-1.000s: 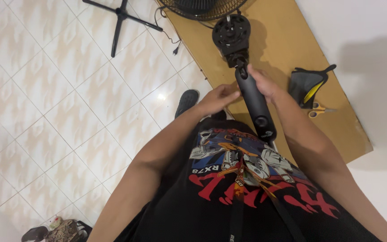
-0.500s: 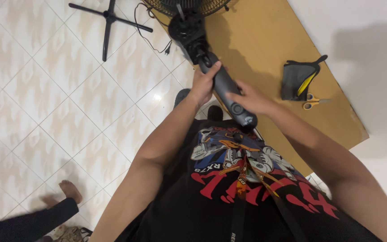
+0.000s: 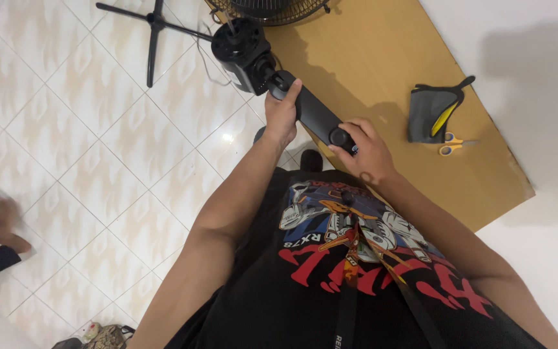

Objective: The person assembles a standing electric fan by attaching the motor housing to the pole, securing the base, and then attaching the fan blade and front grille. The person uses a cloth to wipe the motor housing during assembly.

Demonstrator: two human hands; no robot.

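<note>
While my left hand and right hand clamp the black fan body, it slants over the wooden table beside tiled floor.

Around my two hands the wooden tabletop lies bare through the frame's upper middle; at right the dark grey pouch and yellow-handled scissors block it, the black fan grille crowds the top edge, the black cross-shaped stand lies upper left
</note>
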